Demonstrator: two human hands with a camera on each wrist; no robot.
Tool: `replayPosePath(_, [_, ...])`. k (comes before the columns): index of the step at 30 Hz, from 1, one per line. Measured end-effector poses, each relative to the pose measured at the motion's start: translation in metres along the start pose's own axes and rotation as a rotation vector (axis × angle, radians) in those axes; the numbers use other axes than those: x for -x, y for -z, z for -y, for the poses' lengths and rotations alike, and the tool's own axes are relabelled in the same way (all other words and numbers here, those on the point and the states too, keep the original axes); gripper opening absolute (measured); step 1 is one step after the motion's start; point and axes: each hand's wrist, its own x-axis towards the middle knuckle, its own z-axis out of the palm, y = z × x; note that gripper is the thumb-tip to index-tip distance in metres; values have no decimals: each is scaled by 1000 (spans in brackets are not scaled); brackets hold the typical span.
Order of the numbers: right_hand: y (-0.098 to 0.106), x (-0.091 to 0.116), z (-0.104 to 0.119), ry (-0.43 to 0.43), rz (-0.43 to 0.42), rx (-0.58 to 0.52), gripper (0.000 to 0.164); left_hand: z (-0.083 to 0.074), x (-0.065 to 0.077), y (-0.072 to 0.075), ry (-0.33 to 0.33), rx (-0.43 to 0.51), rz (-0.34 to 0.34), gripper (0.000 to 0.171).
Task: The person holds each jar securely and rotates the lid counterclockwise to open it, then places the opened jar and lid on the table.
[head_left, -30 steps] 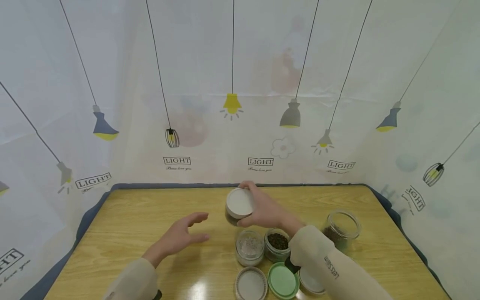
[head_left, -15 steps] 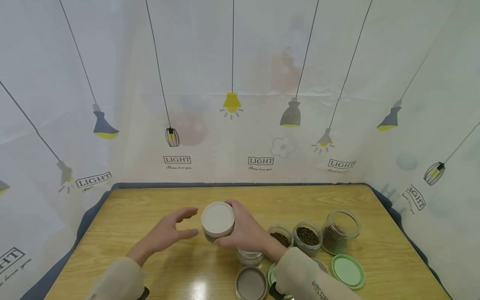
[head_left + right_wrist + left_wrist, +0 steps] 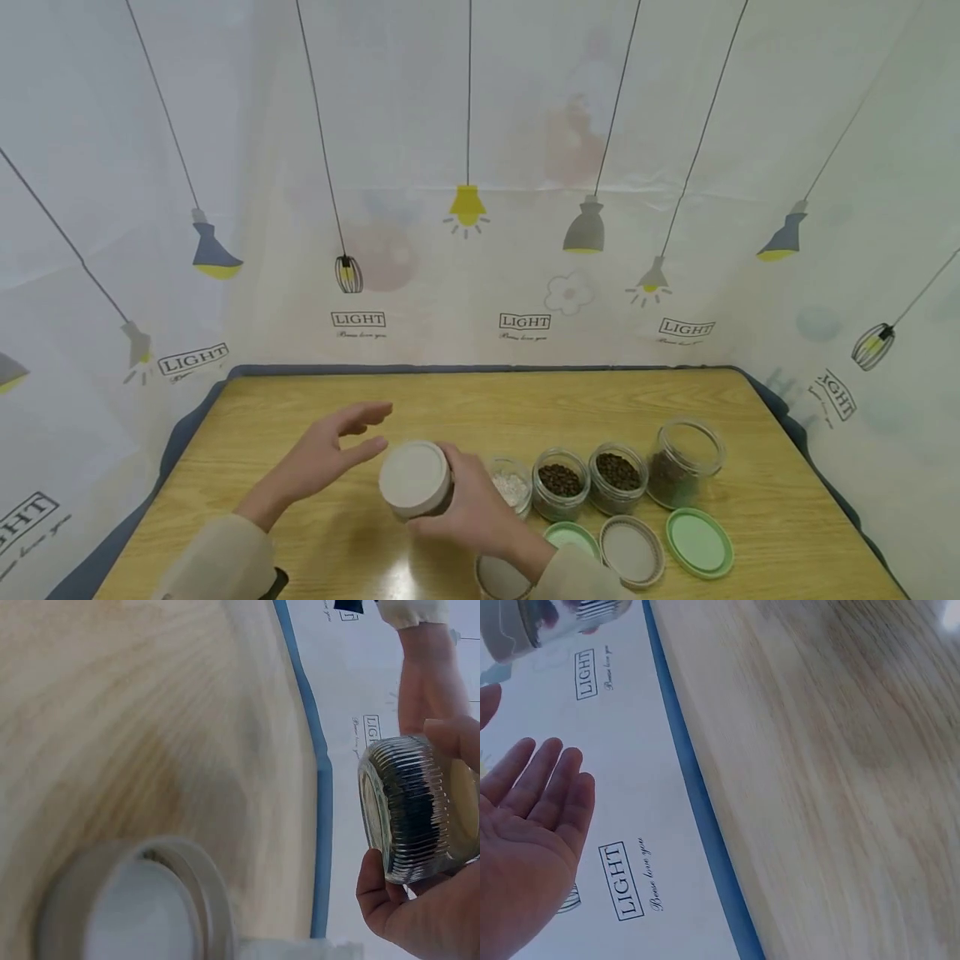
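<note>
My right hand (image 3: 476, 508) grips a ribbed glass jar (image 3: 412, 810) with a white lid (image 3: 415, 477), holding it up off the table. In the right wrist view, thumb and fingers (image 3: 379, 885) wrap its side, and the glass looks clear at the base. Just left of the jar is my left hand (image 3: 322, 454), fingers extended and thumb apart, touching nothing. Its palm and straight fingers (image 3: 551, 780) show in the left wrist view, below the jar. Behind my right hand stands a jar of white granules (image 3: 510, 486), partly hidden.
Two open jars of dark beans (image 3: 561, 483) and a larger open jar (image 3: 681, 475) with dark contents stand to the right. In front lie a green lid (image 3: 699, 542), a white lid (image 3: 632, 550), another green lid (image 3: 573, 537) and a half-hidden white lid (image 3: 501, 577), on the wooden table (image 3: 285, 542).
My right hand has brought the lidded jar from the back middle leftward and nearer to me. My left hand has drifted a little left, its fingers still extended.
</note>
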Motion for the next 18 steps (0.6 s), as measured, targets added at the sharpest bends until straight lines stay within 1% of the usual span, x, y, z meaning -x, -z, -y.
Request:
replayPosePath(3, [-8,3,-2,-21,-8,0,87,-6,-1,-2,-15,-7,9,49])
replayPosePath(6, [-15,6,-5,-36,-34,20,89,-10,-2,-5,-31,-49,25,48])
replayPosePath(9, [-20,8,-9,-44,-64,22,87,-13,-2,-7,-48,-78,40,48])
replayPosePath(11, [-22,8,-11,-54,-84,13,86,-15,-1,-8,-61,-89,64,50])
replayPosePath(13, [-23,9,-14,-61,-100,2,84,-18,1,-10,-79,-133,92,55])
replayPosePath(15, [-24,9,-16,-59,-122,7,83,-20,3,-12,-106,-205,120,63])
replayPosePath(18, [-26,7,-19,-7,-127,-16,79,-23,5,-16,-161,-315,153,73])
